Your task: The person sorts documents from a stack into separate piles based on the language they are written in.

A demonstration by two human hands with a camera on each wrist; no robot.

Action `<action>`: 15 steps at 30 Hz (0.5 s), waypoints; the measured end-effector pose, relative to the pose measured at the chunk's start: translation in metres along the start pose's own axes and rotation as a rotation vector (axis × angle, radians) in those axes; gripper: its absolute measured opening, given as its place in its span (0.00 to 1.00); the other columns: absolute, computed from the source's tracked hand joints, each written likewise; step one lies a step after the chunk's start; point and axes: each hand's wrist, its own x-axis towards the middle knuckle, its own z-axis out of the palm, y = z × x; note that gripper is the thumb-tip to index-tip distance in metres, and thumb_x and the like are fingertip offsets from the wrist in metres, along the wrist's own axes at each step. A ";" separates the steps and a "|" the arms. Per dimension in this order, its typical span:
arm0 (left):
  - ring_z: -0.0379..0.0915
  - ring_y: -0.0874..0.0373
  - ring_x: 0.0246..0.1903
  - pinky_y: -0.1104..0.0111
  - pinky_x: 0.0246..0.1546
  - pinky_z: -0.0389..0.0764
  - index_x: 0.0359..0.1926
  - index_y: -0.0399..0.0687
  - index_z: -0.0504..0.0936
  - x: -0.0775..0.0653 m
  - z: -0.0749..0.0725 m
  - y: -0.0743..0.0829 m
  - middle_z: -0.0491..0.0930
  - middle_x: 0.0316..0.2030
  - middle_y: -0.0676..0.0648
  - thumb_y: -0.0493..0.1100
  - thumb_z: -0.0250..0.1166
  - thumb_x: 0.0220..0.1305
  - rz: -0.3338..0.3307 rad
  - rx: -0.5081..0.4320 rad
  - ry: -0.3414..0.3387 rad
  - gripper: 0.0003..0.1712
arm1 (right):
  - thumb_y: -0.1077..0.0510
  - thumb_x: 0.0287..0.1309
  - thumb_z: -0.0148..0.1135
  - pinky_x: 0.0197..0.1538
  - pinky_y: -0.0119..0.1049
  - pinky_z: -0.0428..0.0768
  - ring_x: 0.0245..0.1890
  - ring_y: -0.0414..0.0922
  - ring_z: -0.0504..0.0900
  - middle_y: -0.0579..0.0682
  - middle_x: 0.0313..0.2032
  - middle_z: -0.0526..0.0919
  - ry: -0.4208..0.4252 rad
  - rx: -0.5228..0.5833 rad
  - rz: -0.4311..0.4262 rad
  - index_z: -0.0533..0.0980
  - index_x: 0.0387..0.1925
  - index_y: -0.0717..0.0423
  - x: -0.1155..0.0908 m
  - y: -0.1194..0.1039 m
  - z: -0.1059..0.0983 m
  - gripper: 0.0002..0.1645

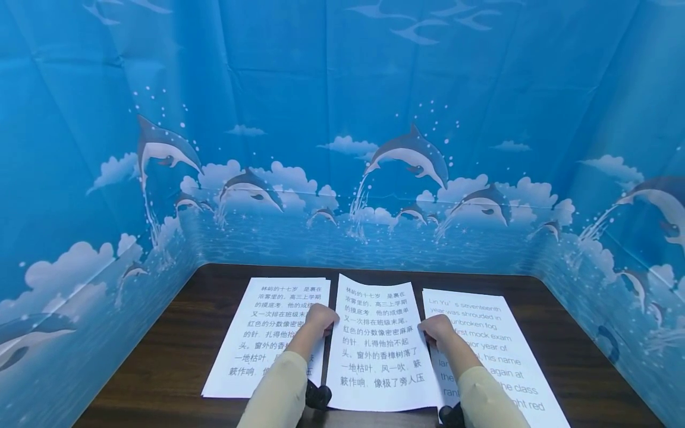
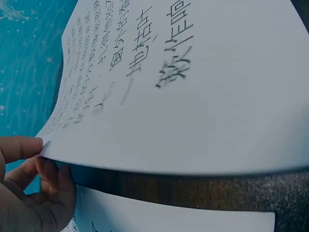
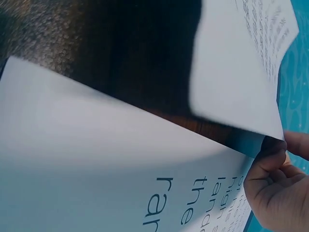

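Observation:
Between my two hands, a sheet of paper (image 1: 374,351) printed with Chinese characters is held up off the table, slightly bowed. My left hand (image 1: 322,319) pinches its left edge between thumb and fingers, seen closely in the left wrist view, where the sheet (image 2: 217,121) curves away. On the opposite edge, my right hand (image 1: 437,328) pinches the paper the same way; the right wrist view shows the thumb and curled fingers (image 3: 270,164) at that edge. Dark wood shows beneath the raised sheet.
Left of the held sheet lies a stack of Chinese-printed pages (image 1: 267,339). To the right lies an English-printed page (image 1: 497,351), partly under my right forearm. All are over a dark wooden table (image 1: 160,356), enclosed by a blue dolphin-print curtain (image 1: 299,119).

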 end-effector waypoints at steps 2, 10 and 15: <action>0.70 0.54 0.21 0.71 0.18 0.72 0.33 0.28 0.73 0.000 0.000 0.000 0.70 0.22 0.42 0.32 0.58 0.45 0.014 0.016 -0.004 0.12 | 0.65 0.46 0.53 0.19 0.28 0.67 0.14 0.39 0.67 0.57 0.22 0.73 -0.005 -0.006 -0.004 0.71 0.35 0.72 0.000 0.001 0.000 0.14; 0.69 0.56 0.17 0.74 0.12 0.68 0.27 0.33 0.75 0.001 -0.005 0.003 0.71 0.20 0.42 0.30 0.54 0.46 0.061 0.019 0.000 0.05 | 0.63 0.48 0.53 0.20 0.28 0.68 0.18 0.42 0.71 0.56 0.24 0.73 -0.026 -0.003 -0.032 0.70 0.37 0.71 -0.004 -0.005 -0.001 0.15; 0.69 0.56 0.18 0.74 0.13 0.67 0.30 0.32 0.74 0.002 -0.018 0.008 0.71 0.21 0.42 0.30 0.54 0.48 0.049 0.045 0.008 0.06 | 0.63 0.49 0.52 0.22 0.29 0.69 0.20 0.43 0.71 0.55 0.24 0.73 -0.059 0.025 -0.053 0.72 0.34 0.70 -0.005 -0.015 0.001 0.12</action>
